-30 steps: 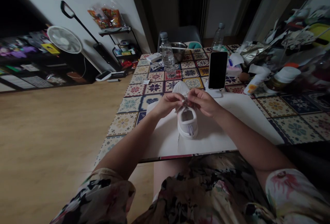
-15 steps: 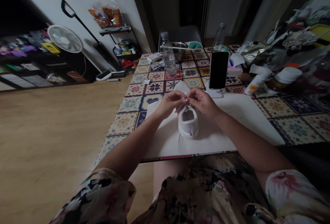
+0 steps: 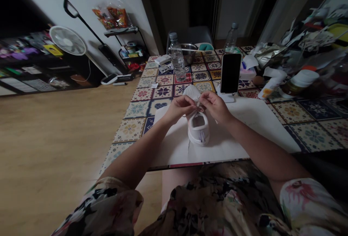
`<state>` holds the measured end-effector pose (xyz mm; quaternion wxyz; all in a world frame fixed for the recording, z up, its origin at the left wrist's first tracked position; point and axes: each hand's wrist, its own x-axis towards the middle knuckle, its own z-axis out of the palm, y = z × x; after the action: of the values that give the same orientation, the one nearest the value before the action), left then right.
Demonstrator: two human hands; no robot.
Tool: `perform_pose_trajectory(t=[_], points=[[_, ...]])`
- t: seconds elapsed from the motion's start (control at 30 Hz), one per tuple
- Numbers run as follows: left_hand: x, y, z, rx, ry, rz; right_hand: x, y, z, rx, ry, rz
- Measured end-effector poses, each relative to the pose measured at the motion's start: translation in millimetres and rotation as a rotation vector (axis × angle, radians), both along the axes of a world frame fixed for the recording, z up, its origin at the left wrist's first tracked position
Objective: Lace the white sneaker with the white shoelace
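A white sneaker (image 3: 199,135) rests on a large white sheet (image 3: 174,149), its heel toward me and its toe pointing away. Above its tongue, my left hand (image 3: 179,108) pinches part of the white shoelace (image 3: 198,107) between thumb and fingertips. Just to the right, my right hand (image 3: 214,107) is closed in a pinch on the same lace, its fingertips close to those of the left. A loose lace end hangs below the right hand. The hands partly cover the middle of the shoe.
Beyond the shoe stand a phone (image 3: 230,73) on a white stand and a clear water bottle (image 3: 178,60). A metal bowl (image 3: 189,53) sits farther back. Bottles, including a white tube (image 3: 272,85), crowd the right of the patterned tablecloth (image 3: 130,127).
My right hand's fingertips have shifted slightly up and apart from my left, with lace now showing between them. My left hand and the sneaker have hardly moved.
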<state>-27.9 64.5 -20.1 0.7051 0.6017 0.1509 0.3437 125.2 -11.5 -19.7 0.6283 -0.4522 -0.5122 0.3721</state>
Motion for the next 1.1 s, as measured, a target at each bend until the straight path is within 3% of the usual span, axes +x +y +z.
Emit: perform_pose_trajectory(t=[0.13,0.37,0.5,0.7,0.8,0.87,0.93,1.03,1.1], points=[[-1.2,0.4,-0.8,0.024,0.017,0.032,2.0,-0.6,0.6,-0.017,-0.018,-0.006],[-0.3,1.4,-1.9,0.017,0.034,0.106,6.5,-6.2,9.7,0.031,-0.380,-0.027],[-1.4,4.3,-5.5,0.024,0.042,0.101,11.6,-4.3,11.7,0.026,-0.412,-0.031],[-1.5,5.3,-5.2,0.019,0.038,0.089,16.6,-4.5,13.0,-0.263,-0.079,0.333],[-1.1,4.6,-3.4,0.008,0.030,0.085,16.0,-5.8,12.7,-0.308,-0.029,0.436],[-1.2,4.6,-3.0,0.000,0.029,0.083,13.9,-6.2,12.1,-0.284,-0.091,0.385],[-1.6,5.1,-3.5,-0.005,0.033,0.082,10.7,-6.9,11.9,-0.201,-0.218,0.240],[-2.3,7.1,-5.3,-0.008,0.036,0.086,5.8,-9.2,13.4,0.016,-0.409,-0.007],[-2.4,8.6,-6.5,-0.006,0.036,0.092,4.2,-11.1,15.1,0.165,-0.499,-0.077]])
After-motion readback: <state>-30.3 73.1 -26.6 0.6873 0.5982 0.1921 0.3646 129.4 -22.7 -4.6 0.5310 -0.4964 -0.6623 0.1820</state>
